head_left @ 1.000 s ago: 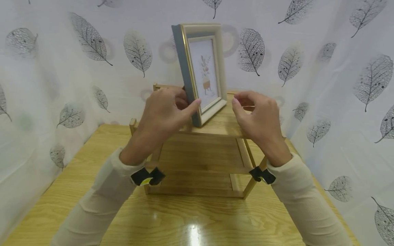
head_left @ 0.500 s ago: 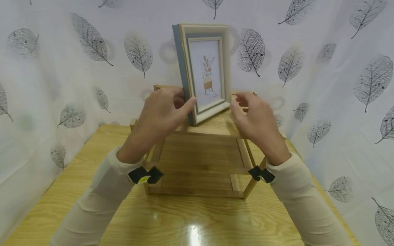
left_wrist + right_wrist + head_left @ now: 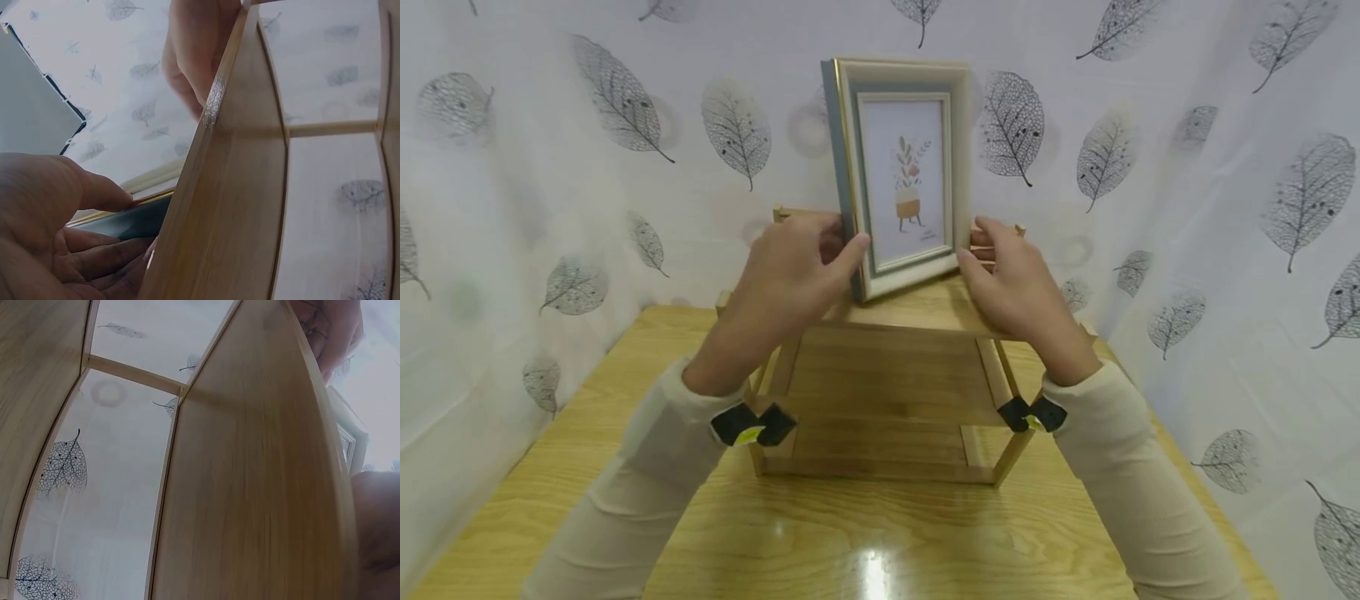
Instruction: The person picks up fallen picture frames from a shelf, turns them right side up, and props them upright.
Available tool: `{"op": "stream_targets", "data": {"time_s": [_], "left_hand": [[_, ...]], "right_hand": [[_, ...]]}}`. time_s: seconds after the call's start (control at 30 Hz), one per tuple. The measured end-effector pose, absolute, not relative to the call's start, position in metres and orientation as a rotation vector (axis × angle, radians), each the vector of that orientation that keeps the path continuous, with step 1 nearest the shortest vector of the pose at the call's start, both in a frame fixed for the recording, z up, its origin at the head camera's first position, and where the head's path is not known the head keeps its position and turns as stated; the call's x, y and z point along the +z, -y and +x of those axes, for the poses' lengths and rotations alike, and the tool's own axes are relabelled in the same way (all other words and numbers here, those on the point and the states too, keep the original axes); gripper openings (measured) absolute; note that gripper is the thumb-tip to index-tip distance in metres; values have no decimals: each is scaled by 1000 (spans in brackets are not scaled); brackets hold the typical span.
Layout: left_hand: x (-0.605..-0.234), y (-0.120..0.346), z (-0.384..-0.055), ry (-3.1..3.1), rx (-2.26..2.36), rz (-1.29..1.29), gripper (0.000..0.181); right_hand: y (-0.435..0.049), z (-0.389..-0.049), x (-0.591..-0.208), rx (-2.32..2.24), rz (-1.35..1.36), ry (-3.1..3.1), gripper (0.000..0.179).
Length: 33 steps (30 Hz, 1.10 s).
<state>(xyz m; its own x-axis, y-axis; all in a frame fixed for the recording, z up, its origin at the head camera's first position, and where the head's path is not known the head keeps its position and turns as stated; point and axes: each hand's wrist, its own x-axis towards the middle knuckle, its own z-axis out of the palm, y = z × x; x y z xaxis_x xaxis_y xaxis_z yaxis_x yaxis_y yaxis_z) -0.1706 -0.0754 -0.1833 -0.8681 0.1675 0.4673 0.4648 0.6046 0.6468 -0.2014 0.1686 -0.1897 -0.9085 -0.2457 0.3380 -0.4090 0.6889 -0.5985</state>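
A picture frame (image 3: 910, 279), cream-fronted with blue-grey sides and a potted-plant print, stands on the top shelf of a wooden rack (image 3: 895, 318), turned slightly to one side. At its left side, my left hand (image 3: 793, 267) grips the frame, thumb at the front and fingers behind. My right hand (image 3: 1015, 279) holds its lower right corner, with the thumb over the front edge and the fingertips partly hidden. In the left wrist view, the left hand (image 3: 69, 225) lies against the frame's blue-grey side (image 3: 134, 222). The right wrist view shows the frame (image 3: 350, 434) partly behind the shelf.
The rack's lower shelf (image 3: 887, 379) is below both hands. Under it is a glossy wooden table (image 3: 820, 542). A white curtain (image 3: 685, 42) with leaf prints surrounds the table at the back and sides.
The picture frame has turned so that its front faces me more. Its right edge has swung rightward to my right hand, which has moved slightly left onto it. My left hand shifted slightly left.
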Motion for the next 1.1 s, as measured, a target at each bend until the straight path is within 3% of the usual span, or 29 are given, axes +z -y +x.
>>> {"op": "stream_targets", "data": {"time_s": [0.73,1.1], "left_hand": [[-188,77,-177,2463,-1111,-461,27],[-192,77,-181,2377,-1043,-492,22]], "right_hand": [[-177,-198,-190,1001,433,2589,31],[-180,-194,-190,1042,410,2560,31]]}}
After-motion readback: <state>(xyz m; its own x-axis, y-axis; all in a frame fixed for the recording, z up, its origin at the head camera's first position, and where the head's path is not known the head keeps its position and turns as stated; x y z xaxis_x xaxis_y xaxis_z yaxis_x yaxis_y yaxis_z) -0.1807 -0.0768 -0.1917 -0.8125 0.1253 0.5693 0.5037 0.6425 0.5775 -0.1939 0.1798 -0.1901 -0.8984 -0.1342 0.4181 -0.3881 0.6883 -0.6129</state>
